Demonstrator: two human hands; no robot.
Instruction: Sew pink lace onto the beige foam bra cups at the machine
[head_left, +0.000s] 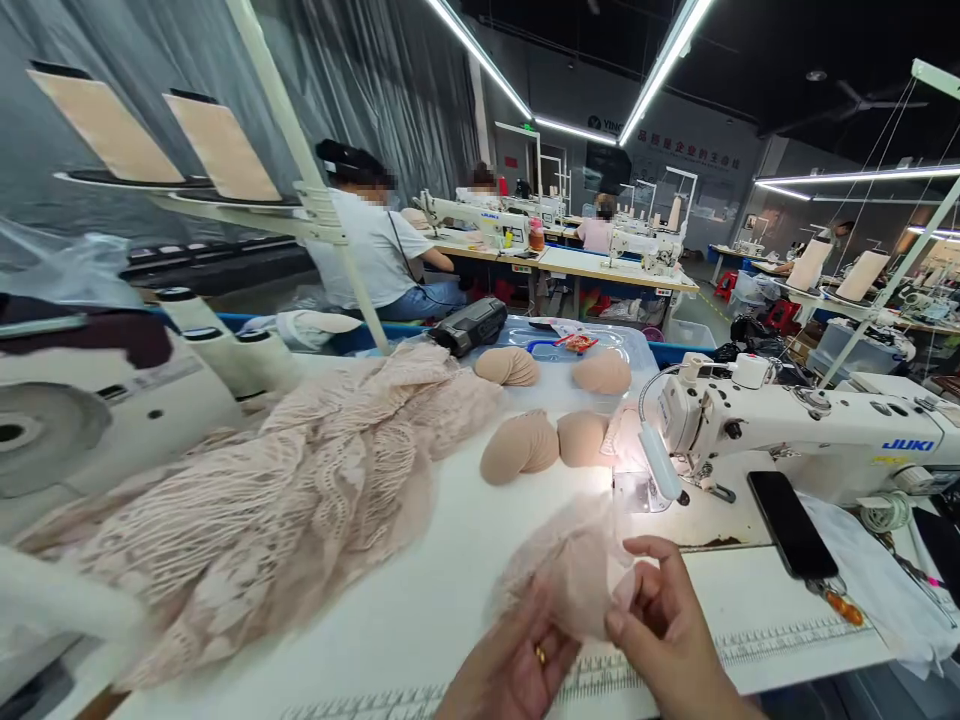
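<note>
Left hand [517,650] supporting the sheer beige piece [583,575] between my hands, I pinch its edge with my right hand [667,625], nearer the sewing machine [795,425].

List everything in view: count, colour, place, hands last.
held piece: one, pale pink, between both hands
lace fabric: one heap, pale pink, table's left
cups: four piles, beige, mid-table
near sewing machines: two, white, left and right
lamp: one, white, by right machine
phone: one, black, table's right
charm: one, orange, below phone
cloth: one, white, right of phone
tray: one, clear, far table edge
packet: one, red, on tray
device: one, black, left of tray
thread cones: four, beige, near stands
distant machines: several, white, background
people: at least four, two in light tops, background
left hand: one, gold ring, lower centre
right hand: one, bare, lower centre
</note>
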